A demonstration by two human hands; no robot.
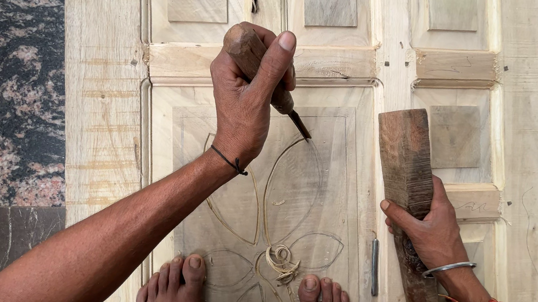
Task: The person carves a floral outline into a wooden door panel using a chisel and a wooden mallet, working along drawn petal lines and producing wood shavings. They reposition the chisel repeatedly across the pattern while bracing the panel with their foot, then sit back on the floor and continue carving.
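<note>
One chisel [262, 73] sat clenched in our left hand [245, 95], its tip on the carved petal lines of the wooden door panel [321, 179]. Our right hand [430, 226] gripped a wooden mallet [408, 184] beside it; wood shavings [281, 261] lay between our bare feet [175, 292].

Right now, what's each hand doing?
Left hand: closed around a wooden-handled chisel, tip on the carved door panel.
Right hand: closed around a wooden mallet block.

Place: woodworking or carving site, work done at floor level.
Floor: polished dark granite slabs [4, 86].
Workpiece: unfinished pale panelled door [104, 79] lying flat, petal outlines cut into one panel.
Debris: curled wood shavings [281, 261].
Tools: wooden-handled chisel [253, 65], wooden mallet block [410, 171].
</note>
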